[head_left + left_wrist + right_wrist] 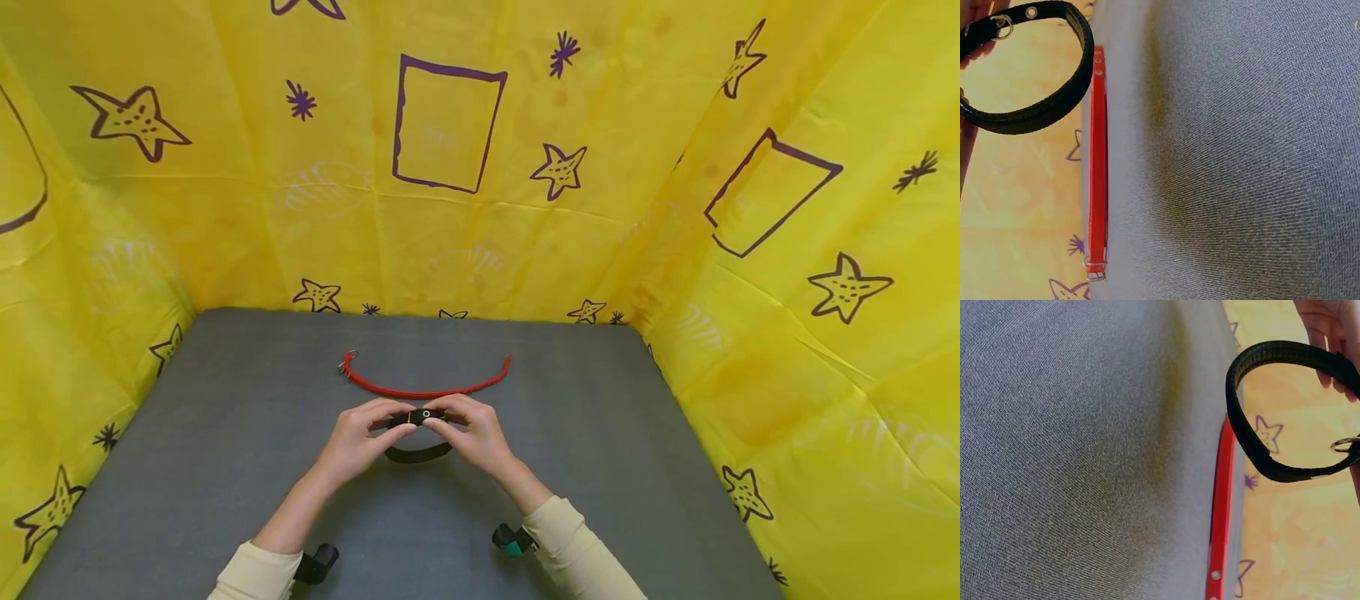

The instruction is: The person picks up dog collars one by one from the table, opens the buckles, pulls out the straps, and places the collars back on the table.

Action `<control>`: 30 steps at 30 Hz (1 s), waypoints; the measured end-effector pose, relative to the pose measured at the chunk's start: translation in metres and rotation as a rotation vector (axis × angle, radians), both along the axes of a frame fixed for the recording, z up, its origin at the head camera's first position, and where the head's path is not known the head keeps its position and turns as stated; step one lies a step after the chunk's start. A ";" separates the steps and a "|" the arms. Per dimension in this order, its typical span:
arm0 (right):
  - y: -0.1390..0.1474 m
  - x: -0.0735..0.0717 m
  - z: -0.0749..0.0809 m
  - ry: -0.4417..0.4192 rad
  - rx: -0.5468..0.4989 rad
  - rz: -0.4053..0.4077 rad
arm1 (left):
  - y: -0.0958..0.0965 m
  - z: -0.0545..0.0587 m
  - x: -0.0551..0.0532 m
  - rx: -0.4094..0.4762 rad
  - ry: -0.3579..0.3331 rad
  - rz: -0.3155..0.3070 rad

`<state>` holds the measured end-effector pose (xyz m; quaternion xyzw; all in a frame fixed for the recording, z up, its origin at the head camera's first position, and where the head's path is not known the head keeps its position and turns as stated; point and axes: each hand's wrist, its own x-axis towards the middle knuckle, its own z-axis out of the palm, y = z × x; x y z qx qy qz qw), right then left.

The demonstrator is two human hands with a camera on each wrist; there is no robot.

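Both hands hold a black collar (417, 455), bent round into a loop, above the grey table. My left hand (365, 437) pinches one side of its upper strap between thumb and fingers; my right hand (472, 429) pinches the other side. A metal eyelet shows between the thumbs. In the left wrist view the black collar (1035, 115) hangs as a loop with a metal ring and an eyelet on its band. The right wrist view shows the black collar (1250, 434) from the other side, its metal ring near the fingers.
Beyond the hands a red collar (420, 394) lies in a shallow curve on the grey table (247, 400), its metal buckle at the left end and holes towards the right. Yellow cloth (337, 233) with purple drawings encloses the table at the back and sides.
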<state>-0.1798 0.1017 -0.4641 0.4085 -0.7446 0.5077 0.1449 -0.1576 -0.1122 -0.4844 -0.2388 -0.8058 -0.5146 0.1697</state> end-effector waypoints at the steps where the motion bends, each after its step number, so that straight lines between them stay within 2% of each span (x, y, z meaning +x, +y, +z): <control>1: 0.000 0.002 0.003 -0.008 -0.005 -0.004 | 0.000 0.000 0.000 0.005 -0.011 0.002; 5: -0.002 0.006 0.009 -0.047 -0.037 -0.013 | 0.000 0.000 0.001 0.018 -0.035 0.010; 13: -0.004 0.006 0.008 -0.146 -0.126 0.007 | -0.001 -0.004 -0.001 0.046 0.004 0.023; 18: -0.004 0.006 0.008 -0.196 -0.114 0.012 | -0.001 -0.005 -0.001 0.033 0.001 0.026; 21: -0.002 0.004 0.004 -0.214 -0.093 0.009 | -0.002 -0.005 -0.001 0.000 0.030 0.025; 24: -0.001 -0.002 -0.004 -0.204 -0.048 0.010 | -0.001 -0.006 -0.001 -0.022 0.080 0.018; 27: 0.001 -0.009 -0.012 -0.155 0.032 0.018 | -0.001 -0.005 -0.001 -0.041 0.130 0.011; 30: 0.002 -0.012 -0.012 -0.081 0.123 0.023 | 0.000 -0.005 -0.001 -0.059 0.162 0.003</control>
